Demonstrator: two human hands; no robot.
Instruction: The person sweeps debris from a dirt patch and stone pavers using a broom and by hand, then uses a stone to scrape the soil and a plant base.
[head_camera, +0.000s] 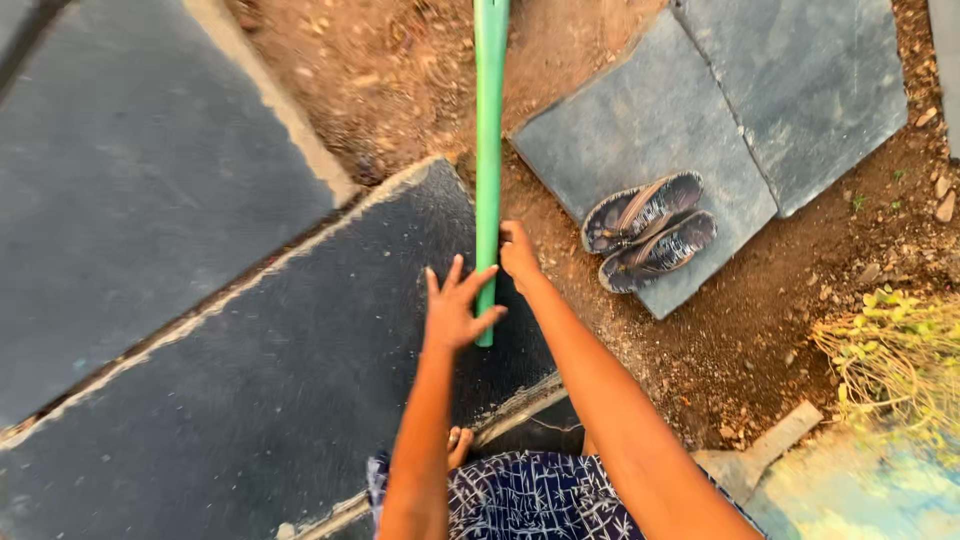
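Observation:
A long green pole (489, 130) runs from the top edge down to the middle of the view, over dark stone and brown soil. My right hand (518, 254) is closed around its lower part from the right side. My left hand (456, 306) is beside the pole's lower end, fingers spread, with fingertips touching the green shaft. Both forearms reach up from the bottom edge. Below them is my blue patterned garment (520, 498), and toes show at the slab's edge.
Large dark stone slabs (150, 200) fill the left. Grey slabs (760, 90) lie at the upper right with a pair of dark sandals (650, 230) on them. Brown soil lies between, a yellow-green plant (900, 350) at right.

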